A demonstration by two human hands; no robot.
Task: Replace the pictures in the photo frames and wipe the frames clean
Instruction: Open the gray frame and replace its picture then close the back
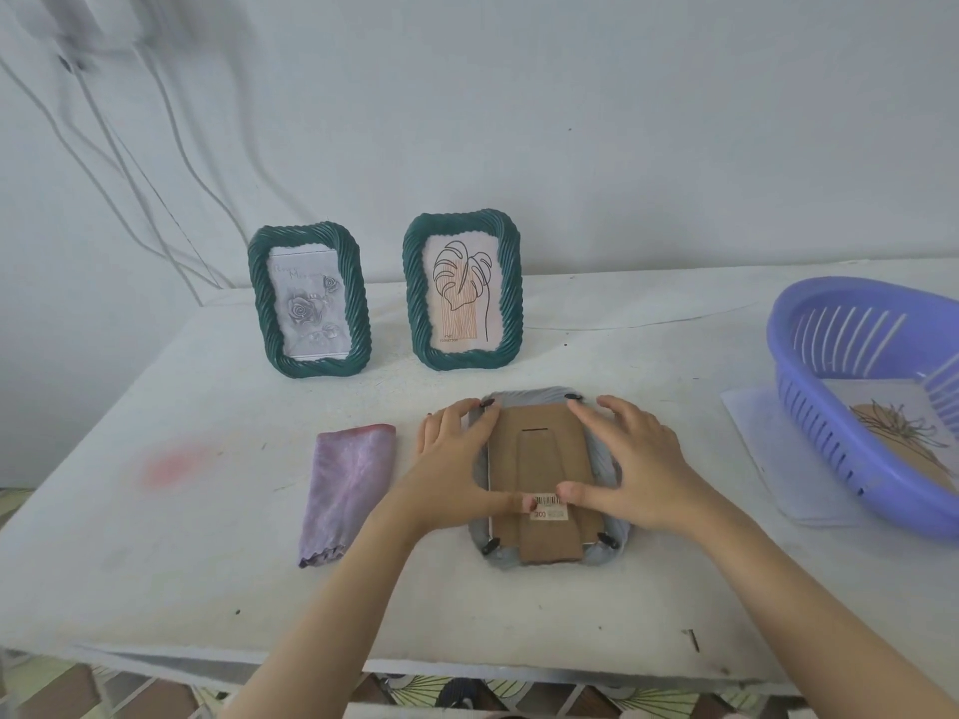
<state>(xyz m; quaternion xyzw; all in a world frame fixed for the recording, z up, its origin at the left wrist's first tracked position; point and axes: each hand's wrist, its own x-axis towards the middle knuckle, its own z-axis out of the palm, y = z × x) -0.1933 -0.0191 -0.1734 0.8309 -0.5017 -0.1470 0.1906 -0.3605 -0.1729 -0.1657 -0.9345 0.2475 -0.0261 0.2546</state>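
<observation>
White table (181,537) is filling my feed, set against a pale wall with cables (129,163) hanging down at the left. Nearest that side, a folded purple cloth (353,485) is lying flat, and behind it a green frame (310,303) with a rose print is standing upright. My left hand (456,459) is resting just right of the cloth, fingers straight and spread over the left edge of a grey frame (529,398), which is lying face down mid-table, cardboard backing (539,448) up. A second green frame (462,293), showing a leaf drawing, is standing behind it. My right hand (633,459) is pressing the grey frame's right side the same way, fingers splayed, pinching nothing; both thumbs are meeting by a barcode sticker (549,515) on the backing. Black tabs (573,395) are sitting at the corners. Far right, a purple basket (830,459) is holding a picture (903,433) and standing partly on a white sheet (763,448).
</observation>
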